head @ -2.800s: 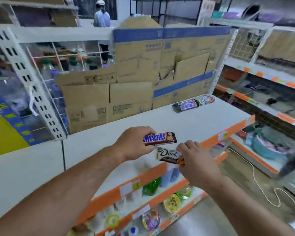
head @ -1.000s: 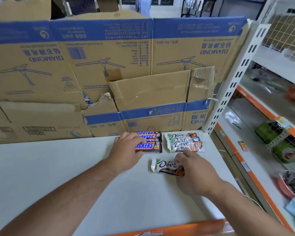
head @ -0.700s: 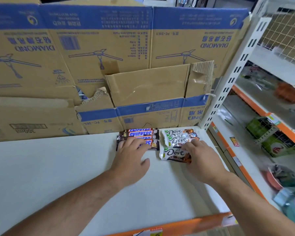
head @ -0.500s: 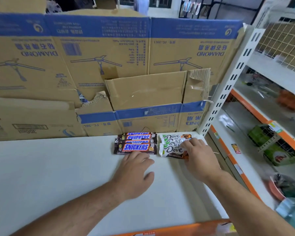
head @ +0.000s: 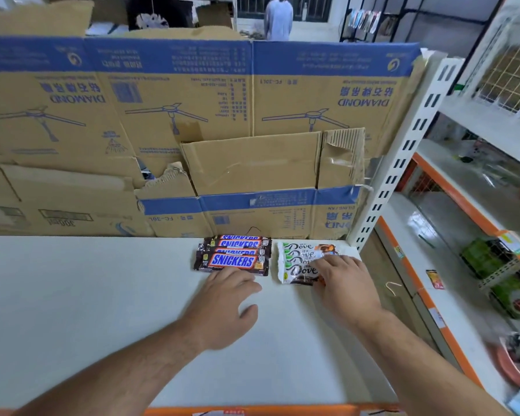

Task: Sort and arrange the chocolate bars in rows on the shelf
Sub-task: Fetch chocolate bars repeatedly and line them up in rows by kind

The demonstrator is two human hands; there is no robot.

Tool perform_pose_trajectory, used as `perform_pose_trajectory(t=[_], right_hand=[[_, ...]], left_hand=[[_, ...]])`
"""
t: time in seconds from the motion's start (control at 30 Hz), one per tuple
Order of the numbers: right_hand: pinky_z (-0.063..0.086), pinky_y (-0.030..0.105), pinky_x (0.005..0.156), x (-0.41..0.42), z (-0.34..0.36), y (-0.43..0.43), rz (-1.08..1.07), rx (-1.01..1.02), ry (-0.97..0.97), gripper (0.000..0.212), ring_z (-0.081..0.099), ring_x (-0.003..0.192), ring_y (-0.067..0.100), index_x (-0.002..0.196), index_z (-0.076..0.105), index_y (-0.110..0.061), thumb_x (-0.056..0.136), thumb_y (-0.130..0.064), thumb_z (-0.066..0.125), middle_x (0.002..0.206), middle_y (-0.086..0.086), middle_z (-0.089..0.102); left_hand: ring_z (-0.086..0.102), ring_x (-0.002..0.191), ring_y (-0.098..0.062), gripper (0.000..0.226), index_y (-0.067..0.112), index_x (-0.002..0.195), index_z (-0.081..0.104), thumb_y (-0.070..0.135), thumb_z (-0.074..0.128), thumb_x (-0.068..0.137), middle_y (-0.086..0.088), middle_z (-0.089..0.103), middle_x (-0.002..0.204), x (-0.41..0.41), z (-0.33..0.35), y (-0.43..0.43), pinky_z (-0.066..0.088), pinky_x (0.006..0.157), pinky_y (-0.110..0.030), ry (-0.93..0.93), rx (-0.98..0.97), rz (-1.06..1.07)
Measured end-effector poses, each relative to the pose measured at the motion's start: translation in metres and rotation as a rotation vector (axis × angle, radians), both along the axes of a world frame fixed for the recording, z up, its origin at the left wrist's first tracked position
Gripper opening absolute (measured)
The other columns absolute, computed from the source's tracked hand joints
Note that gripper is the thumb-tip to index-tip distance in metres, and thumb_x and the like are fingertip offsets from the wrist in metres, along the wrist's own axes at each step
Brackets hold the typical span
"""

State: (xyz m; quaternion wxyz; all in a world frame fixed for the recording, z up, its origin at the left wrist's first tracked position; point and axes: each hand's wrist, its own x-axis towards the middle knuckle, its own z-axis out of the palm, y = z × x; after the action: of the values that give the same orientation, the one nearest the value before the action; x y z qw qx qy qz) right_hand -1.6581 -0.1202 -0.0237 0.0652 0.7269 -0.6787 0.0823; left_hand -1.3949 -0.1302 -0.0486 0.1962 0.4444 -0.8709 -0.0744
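Observation:
A row of brown Snickers bars (head: 233, 256) lies overlapped at the back of the white shelf (head: 72, 295), against the cardboard. Right beside it is a row of white Dove bars (head: 297, 259). My left hand (head: 222, 307) rests flat on the shelf just in front of the nearest Snickers bar, fingers spread, holding nothing. My right hand (head: 342, 283) lies over the right half of the front Dove bar (head: 297, 273), fingers on the wrapper; whether it grips it is unclear.
Flattened cardboard boxes (head: 192, 130) form a wall behind the shelf. A white slotted upright (head: 403, 163) stands at the right corner. Orange-edged shelves (head: 451, 229) with goods lie to the right. A person stands far behind the boxes (head: 278, 18).
Both hands carried bars to the shelf's back right. The left hand set its Snickers in the row and drew back. The right hand pushed the Dove bar up against its row.

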Motion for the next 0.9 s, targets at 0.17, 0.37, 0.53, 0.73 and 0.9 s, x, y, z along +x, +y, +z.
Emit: perform_pose_trajectory(t=[0.17, 0.37, 0.53, 0.73, 0.9], right_hand=[[0.045, 0.032, 0.074, -0.003, -0.002, -0.014, 0.029, -0.028, -0.024, 0.025, 0.061, 0.080, 0.023, 0.088, 0.067, -0.027, 0.068, -0.028, 0.053, 0.082, -0.006, 0.064], [0.043, 0.032, 0.072, -0.003, -0.001, -0.030, 0.059, -0.011, -0.014, 0.024, 0.060, 0.082, 0.024, 0.084, 0.067, -0.027, 0.067, -0.027, 0.050, 0.080, -0.006, 0.062], [0.048, 0.035, 0.077, -0.007, -0.006, -0.026, 0.084, -0.037, -0.112, 0.031, 0.059, 0.089, 0.025, 0.097, 0.069, -0.025, 0.071, -0.026, 0.052, 0.091, -0.003, 0.064], [0.043, 0.039, 0.083, -0.003, -0.006, -0.013, 0.096, -0.089, -0.117, 0.037, 0.056, 0.093, 0.029, 0.104, 0.064, -0.018, 0.067, -0.021, 0.063, 0.101, 0.003, 0.062], [0.042, 0.037, 0.079, 0.023, -0.001, 0.020, 0.146, -0.064, -0.102, 0.029, 0.055, 0.090, 0.027, 0.091, 0.062, -0.021, 0.063, -0.029, 0.064, 0.094, -0.001, 0.059]], left_hand=[[0.044, 0.116, -0.008, 0.033, 0.034, 0.114, 0.062, 0.041, 0.053, 0.083, 0.018, 0.055, 0.121, 0.000, 0.000, 0.000, 0.032, 0.100, -0.027, -0.010, -0.007, 0.007], [0.045, 0.116, -0.008, 0.033, 0.035, 0.114, 0.061, 0.040, 0.055, 0.082, 0.019, 0.054, 0.120, -0.001, 0.001, 0.000, 0.038, 0.099, -0.030, -0.010, 0.003, 0.016], [0.047, 0.114, -0.010, 0.034, 0.031, 0.113, 0.064, 0.037, 0.057, 0.081, 0.015, 0.056, 0.118, -0.003, 0.001, 0.000, 0.035, 0.100, -0.030, 0.005, 0.009, 0.001], [0.050, 0.113, -0.014, 0.036, 0.026, 0.114, 0.065, 0.037, 0.058, 0.080, 0.009, 0.057, 0.118, -0.003, 0.002, 0.002, 0.042, 0.098, -0.036, -0.027, 0.013, 0.024], [0.047, 0.117, -0.014, 0.043, 0.026, 0.121, 0.062, 0.044, 0.055, 0.082, 0.009, 0.056, 0.124, -0.001, 0.008, 0.006, 0.041, 0.101, -0.036, -0.086, 0.050, 0.050]])
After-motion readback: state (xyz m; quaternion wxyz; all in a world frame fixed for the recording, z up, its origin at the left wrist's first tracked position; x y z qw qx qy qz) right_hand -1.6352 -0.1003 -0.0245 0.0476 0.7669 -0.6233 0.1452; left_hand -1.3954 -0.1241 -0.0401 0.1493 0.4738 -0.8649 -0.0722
